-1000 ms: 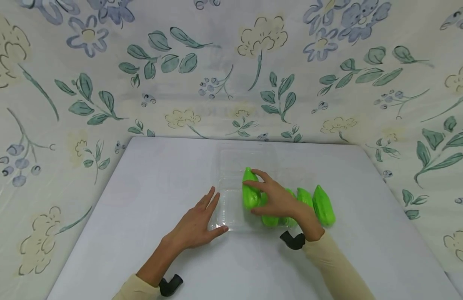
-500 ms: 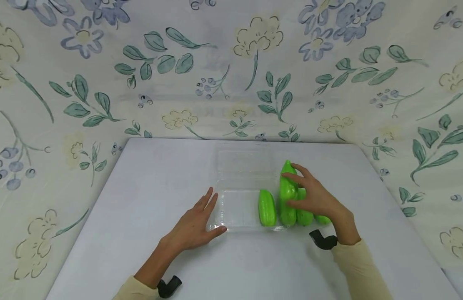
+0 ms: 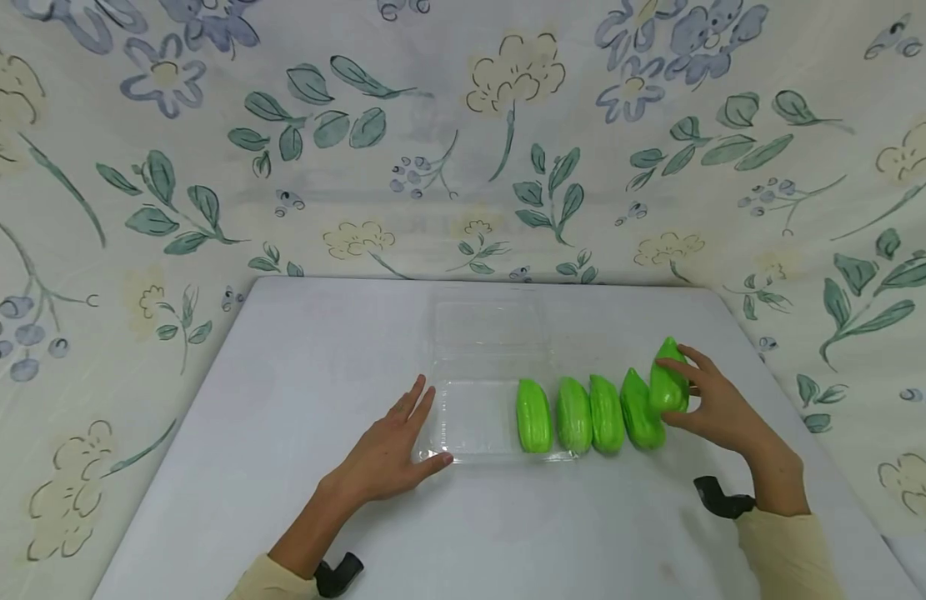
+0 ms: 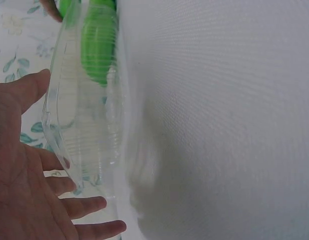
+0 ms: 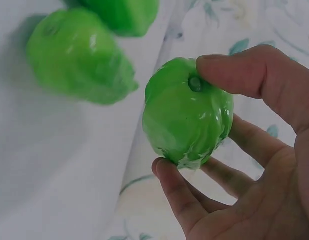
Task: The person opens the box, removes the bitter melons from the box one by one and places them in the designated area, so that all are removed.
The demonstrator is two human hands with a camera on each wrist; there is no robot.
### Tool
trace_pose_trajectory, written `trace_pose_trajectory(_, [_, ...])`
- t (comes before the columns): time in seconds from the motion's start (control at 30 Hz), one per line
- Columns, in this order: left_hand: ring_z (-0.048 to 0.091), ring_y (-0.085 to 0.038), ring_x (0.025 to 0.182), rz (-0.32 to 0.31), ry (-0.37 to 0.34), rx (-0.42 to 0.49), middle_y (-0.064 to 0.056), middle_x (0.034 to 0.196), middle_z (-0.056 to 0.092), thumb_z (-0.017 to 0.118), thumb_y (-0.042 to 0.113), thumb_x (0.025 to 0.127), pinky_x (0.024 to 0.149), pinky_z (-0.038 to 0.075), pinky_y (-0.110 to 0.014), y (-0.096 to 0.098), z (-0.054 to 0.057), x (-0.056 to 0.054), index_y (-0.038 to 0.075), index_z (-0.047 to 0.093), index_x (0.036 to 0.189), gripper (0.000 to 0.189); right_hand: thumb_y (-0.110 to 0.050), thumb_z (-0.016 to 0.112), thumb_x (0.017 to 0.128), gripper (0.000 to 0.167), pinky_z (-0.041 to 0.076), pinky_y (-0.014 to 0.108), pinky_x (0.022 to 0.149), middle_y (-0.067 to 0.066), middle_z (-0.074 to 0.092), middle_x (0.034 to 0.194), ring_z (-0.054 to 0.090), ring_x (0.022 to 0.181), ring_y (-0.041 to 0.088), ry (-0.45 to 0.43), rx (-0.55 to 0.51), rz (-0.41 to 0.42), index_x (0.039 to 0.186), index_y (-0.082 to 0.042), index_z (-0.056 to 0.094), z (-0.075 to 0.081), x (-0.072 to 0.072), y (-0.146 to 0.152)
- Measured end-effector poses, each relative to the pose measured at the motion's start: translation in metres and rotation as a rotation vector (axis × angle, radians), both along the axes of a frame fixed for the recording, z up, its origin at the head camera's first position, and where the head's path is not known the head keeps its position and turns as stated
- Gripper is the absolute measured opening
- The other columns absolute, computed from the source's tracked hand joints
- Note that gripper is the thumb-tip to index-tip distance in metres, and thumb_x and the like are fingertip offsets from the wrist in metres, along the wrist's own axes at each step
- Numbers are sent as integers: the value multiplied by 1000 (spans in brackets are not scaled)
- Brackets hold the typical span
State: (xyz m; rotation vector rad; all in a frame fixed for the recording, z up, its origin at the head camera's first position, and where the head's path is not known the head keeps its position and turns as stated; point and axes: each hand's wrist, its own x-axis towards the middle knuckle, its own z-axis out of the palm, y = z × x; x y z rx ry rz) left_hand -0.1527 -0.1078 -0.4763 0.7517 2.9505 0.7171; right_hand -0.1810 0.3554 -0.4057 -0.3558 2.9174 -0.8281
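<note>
My right hand (image 3: 725, 412) pinches a shiny green, ridged gourd (image 3: 667, 385) between thumb and fingertips at the right end of a row. In the right wrist view, the thumb presses near the stem end of the held gourd (image 5: 187, 120), fingers opposite. My left hand (image 3: 383, 450) lies at the left side of a clear plastic clamshell box (image 3: 473, 421), fingers spread and straight. The left wrist view shows the fingers along the wall of the box (image 4: 69, 115). One gourd (image 3: 534, 417) lies inside; another (image 3: 573, 415) overlaps the box's right edge.
Two more gourds, one (image 3: 607, 414) upright in the row and one (image 3: 643, 410) slightly slanted, lie right of the box. Its clear lid (image 3: 488, 325) is folded back flat. A white table (image 3: 320, 350) meets a floral cloth (image 3: 432, 208) behind.
My right hand has carried the gourd rightward, from above the box, over the other gourds, to the row's right end. The left hand has stayed in place.
</note>
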Motion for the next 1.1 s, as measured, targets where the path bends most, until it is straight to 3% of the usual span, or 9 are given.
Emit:
trace_pose_trajectory(0.2, [29,-38,142,2,0,0,-12,163,10,64,59,87,99,42,-57,-1,1,0,4,21,156,98,-9,76,81,73,46,65,85,35,16,152,45,114,60,-47,-5,-32,143,4,42,-11,3,21])
trace_pose_trajectory(0.53, [27,-37,143,-7,-8,-11,-13,163,9,60,62,88,101,41,-54,-2,2,0,3,20,156,99,-2,73,73,63,35,73,91,39,20,146,30,125,62,-87,17,-23,132,4,51,-50,0,26])
trace_pose_trajectory(1.1, [28,-38,142,-7,-4,-2,-14,163,10,60,62,88,102,40,-54,-3,3,0,1,22,155,98,-3,72,78,61,29,76,93,44,19,144,25,127,65,-86,15,-24,134,3,47,-46,0,23])
